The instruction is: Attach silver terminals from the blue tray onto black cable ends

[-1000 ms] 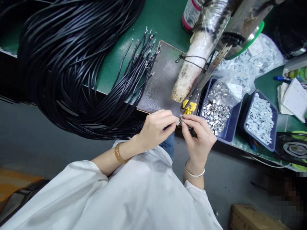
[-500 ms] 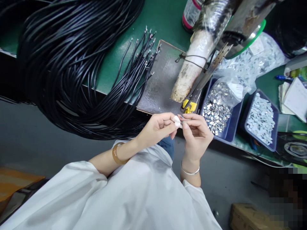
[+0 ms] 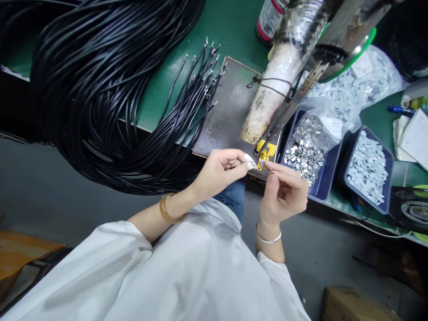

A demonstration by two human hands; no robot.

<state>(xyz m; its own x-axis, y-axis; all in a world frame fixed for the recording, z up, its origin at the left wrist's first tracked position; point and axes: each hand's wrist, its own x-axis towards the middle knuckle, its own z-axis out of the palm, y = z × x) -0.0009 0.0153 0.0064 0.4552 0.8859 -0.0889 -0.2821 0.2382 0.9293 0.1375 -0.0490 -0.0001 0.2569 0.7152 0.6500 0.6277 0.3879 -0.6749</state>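
Note:
Close in front of the bench edge, my left hand has its thumb and forefinger pressed together. White material wraps the forefinger tip, and whatever is pinched there is too small to name. Just to its right, my right hand has its thumb close to bent fingers, with a small whitish bit at the forefinger tip. What it holds, if anything, I cannot make out. Behind the fingertips sits a yellow metal piece at the lower end of a machine, beside a pale wrapped tube.
Black cables lie in a big bundle on the left, stripped ends on the green bench. A dark board lies under the tube. Right of it stand a blue bin of metal clips and a bin of pale pieces.
My hands, whose fingertips met around a small white thing, have drawn slightly apart. The right hand has shifted right and a little down. The view has moved slightly.

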